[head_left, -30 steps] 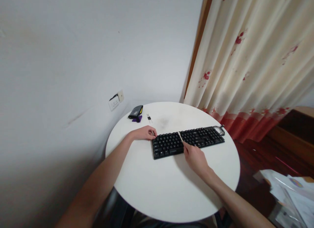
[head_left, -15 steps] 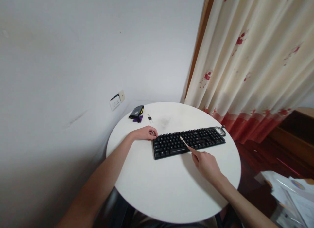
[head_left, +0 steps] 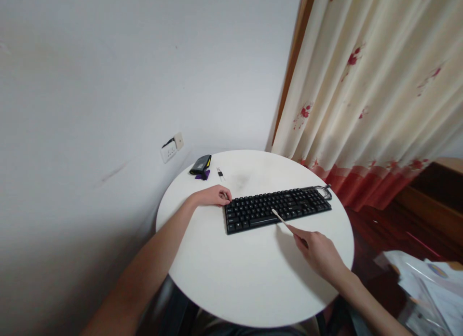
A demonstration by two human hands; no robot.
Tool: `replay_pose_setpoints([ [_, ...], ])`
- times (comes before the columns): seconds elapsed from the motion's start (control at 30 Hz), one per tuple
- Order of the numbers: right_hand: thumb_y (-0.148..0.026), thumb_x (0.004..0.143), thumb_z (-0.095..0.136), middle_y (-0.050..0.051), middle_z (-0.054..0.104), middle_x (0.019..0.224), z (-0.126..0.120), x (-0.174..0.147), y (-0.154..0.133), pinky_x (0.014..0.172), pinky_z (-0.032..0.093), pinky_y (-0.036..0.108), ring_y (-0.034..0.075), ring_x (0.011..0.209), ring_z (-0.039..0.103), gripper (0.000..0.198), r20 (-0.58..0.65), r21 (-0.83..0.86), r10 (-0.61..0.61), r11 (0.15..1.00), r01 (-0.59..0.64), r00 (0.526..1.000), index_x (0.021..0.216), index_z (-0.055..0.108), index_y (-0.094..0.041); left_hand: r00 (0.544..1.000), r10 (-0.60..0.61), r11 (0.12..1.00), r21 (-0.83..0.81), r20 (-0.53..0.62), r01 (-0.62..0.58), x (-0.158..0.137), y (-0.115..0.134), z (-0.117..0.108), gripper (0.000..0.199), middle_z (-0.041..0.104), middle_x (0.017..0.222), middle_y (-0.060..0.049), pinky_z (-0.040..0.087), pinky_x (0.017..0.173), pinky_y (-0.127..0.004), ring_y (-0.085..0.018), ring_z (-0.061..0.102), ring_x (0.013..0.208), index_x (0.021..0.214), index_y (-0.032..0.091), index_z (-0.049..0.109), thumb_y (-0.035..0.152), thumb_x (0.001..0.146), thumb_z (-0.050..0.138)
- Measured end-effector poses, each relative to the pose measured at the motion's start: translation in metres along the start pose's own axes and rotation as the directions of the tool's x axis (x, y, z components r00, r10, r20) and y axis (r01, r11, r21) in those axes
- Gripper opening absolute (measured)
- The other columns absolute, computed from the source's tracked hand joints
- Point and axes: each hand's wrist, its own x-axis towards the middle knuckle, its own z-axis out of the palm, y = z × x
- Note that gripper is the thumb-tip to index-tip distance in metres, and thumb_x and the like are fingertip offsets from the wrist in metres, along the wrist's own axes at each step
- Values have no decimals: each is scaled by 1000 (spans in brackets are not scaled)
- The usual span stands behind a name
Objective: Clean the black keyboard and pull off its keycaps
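A black keyboard [head_left: 278,208] lies at a slant on the round white table [head_left: 231,278]. At its upper left corner rests my left hand [head_left: 216,195], fingers curled closed against the edge. My right hand [head_left: 319,251] is closed around a thin, pale toothbrush [head_left: 281,217] and stays just in front of the keyboard. The brush's head points up and left, over the lower middle keys; whether its bristles touch them I cannot tell. A coiled cable [head_left: 325,193] sits at the keyboard's far right end.
Near the table's back left edge lie a dark pouch [head_left: 201,165], a purple cloth-like item [head_left: 203,175] and a small black object [head_left: 220,174]. A wall socket [head_left: 169,152] is to the left. Curtains [head_left: 347,109] hang behind; papers [head_left: 427,283] stand low at right.
My right hand has drawn back toward me and to the right, taking the toothbrush's head from the middle keys to the lower rows. My left hand keeps its place at the corner.
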Motion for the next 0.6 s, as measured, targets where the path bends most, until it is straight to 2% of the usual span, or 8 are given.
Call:
replay_pose_setpoints([
  [0.2,-31,94,38,6,75,87,-8,-8,8,65,40,27,24,82,70,42,34,58,15,998,-17,999,131,60,-31,1000,6,1000,-18,-2,-6,0,-1,0,23,67,78,-3,45,62,-22,-14,59,70,92,14,70,27,74,63],
  [0.33,-32,93,39,4,73,77,-15,-7,14,61,39,27,21,71,68,43,35,118,28,993,-32,999,129,61,-29,1000,-2,1000,-25,-3,2,0,0,0,25,68,78,-3,45,61,-22,-14,60,69,92,15,70,30,73,64],
  [0.47,-36,94,39,4,70,71,-19,5,12,57,38,26,20,66,65,43,-69,189,68,981,-54,995,126,64,-25,1000,-18,1000,-25,2,18,0,2,0,25,67,76,-3,45,61,-22,-14,59,67,92,15,70,30,73,65],
  [0.6,-35,96,38,5,74,85,-14,31,-4,64,43,26,20,75,67,41,-143,184,67,982,-40,987,127,63,-26,1000,-21,1000,-20,-1,20,-1,4,0,25,66,75,-3,45,62,-22,-14,59,67,92,14,70,30,73,65],
])
